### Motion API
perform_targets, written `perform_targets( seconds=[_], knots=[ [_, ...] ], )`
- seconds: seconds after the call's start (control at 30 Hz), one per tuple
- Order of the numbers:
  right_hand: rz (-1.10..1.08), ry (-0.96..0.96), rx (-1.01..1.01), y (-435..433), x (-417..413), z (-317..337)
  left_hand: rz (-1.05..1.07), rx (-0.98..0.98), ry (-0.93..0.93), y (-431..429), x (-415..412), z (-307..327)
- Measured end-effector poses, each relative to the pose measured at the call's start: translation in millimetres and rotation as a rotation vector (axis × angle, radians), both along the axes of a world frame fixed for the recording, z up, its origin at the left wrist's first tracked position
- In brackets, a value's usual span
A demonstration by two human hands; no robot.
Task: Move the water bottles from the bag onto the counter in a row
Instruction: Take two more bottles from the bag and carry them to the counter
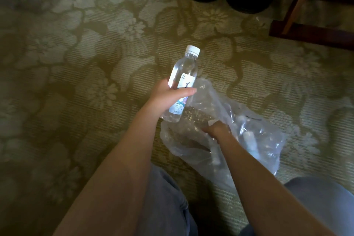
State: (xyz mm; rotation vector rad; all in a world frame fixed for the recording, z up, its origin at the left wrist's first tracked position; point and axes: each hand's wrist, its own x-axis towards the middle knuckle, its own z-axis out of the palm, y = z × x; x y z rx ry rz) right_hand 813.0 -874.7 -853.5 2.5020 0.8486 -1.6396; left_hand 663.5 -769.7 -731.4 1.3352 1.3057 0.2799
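Left hand (168, 95) wraps labelled midsection of water bottle (182, 84), held tilted above bag (249, 136) mouth on carpet (76, 53). Right hand (216, 130) pinches bag film. Bottle full: likely heavy, rigid, smooth; grasp at label band. More bottles visible inside bag.

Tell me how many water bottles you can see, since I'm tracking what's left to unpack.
2 clearly: one water bottle in the left hand, one bottle in the bag near the right hand. More may be hidden.

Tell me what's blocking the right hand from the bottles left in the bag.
Only the clear plastic bag itself: the right hand grips its crumpled film near the mouth, and the remaining bottles lie beyond under folds. Nothing else intervenes.
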Motion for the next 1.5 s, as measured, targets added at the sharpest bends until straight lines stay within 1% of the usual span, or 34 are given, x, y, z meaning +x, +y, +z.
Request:
perform_targets(
  seconds=[0.07, 0.13, 0.2, 0.27, 0.33, 0.43, 0.5, 0.63, 0.77, 0.93, 1.07, 1.23, 1.33, 1.5],
  knots=[
    [-0.094, 0.066, 0.023, 0, -3, -6, 0.008, -0.001, -0.001, 1, -5, -1],
    [-0.158, 0.117, 0.112, -3, -5, -9, 0.008, -0.006, -0.009, 3, -8, 0],
    [-0.095, 0.147, 0.203, -5, -9, -9, 0.005, -0.009, -0.020, 5, -11, 1],
    [-0.089, 0.211, 0.302, -6, -12, -6, 0.017, -0.003, -0.026, 7, -12, 3],
    [-0.062, 0.225, 0.388, -4, -12, 3, 0.039, 0.009, -0.030, 7, -14, 7],
    [-0.082, 0.248, 0.516, -3, -10, 24, 0.065, 0.014, -0.050, 3, -17, 13],
    [-0.087, 0.188, 0.598, -2, -12, 43, 0.121, 0.013, -0.053, -5, -21, 19],
    [-0.215, 0.189, 0.758, -9, -23, 98, 0.263, 0.027, -0.069, -29, -31, 49],
    [-0.357, 0.216, 0.836, -11, -28, 183, 0.352, -0.018, -0.087, -47, -39, 108],
    [-0.426, 0.269, 0.917, -7, -34, 324, 0.365, -0.014, -0.120, -55, -43, 227],
    [-0.415, 0.362, 0.976, -4, -41, 448, 0.326, 0.072, -0.146, -60, -47, 346],
    [-0.398, 0.469, 1.064, 5, -56, 605, 0.415, 0.106, -0.104, -61, -66, 481],
    [-0.416, 0.516, 1.099, 14, -71, 683, 0.457, 0.158, -0.112, -61, -81, 550],
    [-0.399, 0.493, 1.171, 46, -110, 783, 0.521, 0.243, -0.129, -43, -120, 642]
  ],
)
